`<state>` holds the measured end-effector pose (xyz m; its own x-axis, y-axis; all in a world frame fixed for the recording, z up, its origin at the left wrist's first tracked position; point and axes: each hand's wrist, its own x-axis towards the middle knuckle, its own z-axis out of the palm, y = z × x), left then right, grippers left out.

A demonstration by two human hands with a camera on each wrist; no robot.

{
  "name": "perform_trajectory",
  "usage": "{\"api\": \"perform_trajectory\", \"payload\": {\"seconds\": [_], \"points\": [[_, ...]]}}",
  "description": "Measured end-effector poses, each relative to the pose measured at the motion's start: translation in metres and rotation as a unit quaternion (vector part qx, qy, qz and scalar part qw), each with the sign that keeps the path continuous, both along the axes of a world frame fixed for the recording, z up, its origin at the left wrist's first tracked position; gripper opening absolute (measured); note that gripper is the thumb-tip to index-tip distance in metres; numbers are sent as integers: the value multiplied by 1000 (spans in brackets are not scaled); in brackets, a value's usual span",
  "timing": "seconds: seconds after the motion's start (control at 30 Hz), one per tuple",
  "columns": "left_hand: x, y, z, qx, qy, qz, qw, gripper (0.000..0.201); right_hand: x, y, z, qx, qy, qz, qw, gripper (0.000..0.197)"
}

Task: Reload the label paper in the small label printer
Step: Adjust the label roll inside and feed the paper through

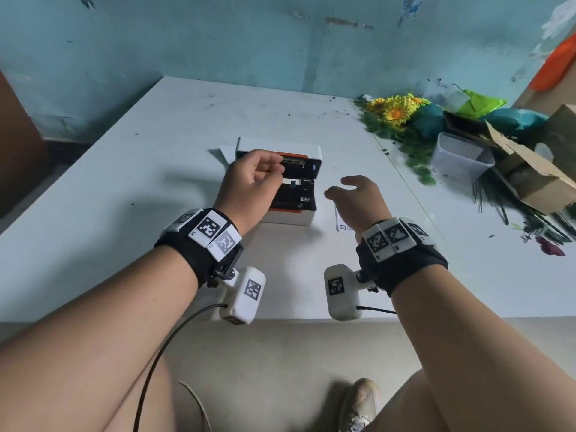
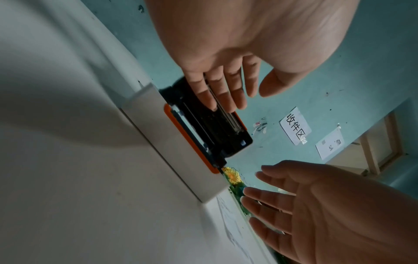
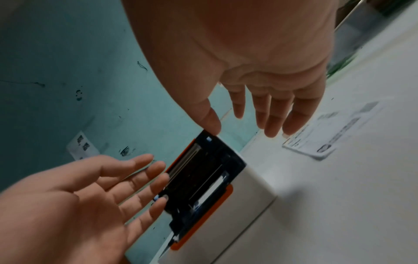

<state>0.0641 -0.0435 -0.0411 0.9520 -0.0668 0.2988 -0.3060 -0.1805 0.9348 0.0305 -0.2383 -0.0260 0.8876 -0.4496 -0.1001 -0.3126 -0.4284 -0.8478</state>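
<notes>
Left grip (image 1: 249, 179) released, fingers over open label printer (image 1: 290, 213); right grip (image 1: 358, 198) released, just beside it.

A small white label printer (image 1: 282, 182) with orange trim sits open on the white desk (image 1: 124, 188), its lid raised. The left hand (image 1: 252, 179) reaches over it, fingers loosely curled by the lid's underside. The right hand (image 1: 358, 198) hovers relaxed just right, above a printed card (image 1: 343, 224).
</notes>
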Motion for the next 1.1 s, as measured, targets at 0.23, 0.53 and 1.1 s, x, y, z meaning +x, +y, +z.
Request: {"api": "perform_trajectory", "payload": {"seconds": [0.23,0.53,1.1], "points": [[8,34,-1,-46,-21,141,989,29,1,29,-9,11,56,65,996,58],[38,52,-28,-40,245,91,964,52,10,31,-5,37,69,89,993,57],[65,52,-17,34,206,16,978,23,29,42,-5,100,36,9,994,98]]}}
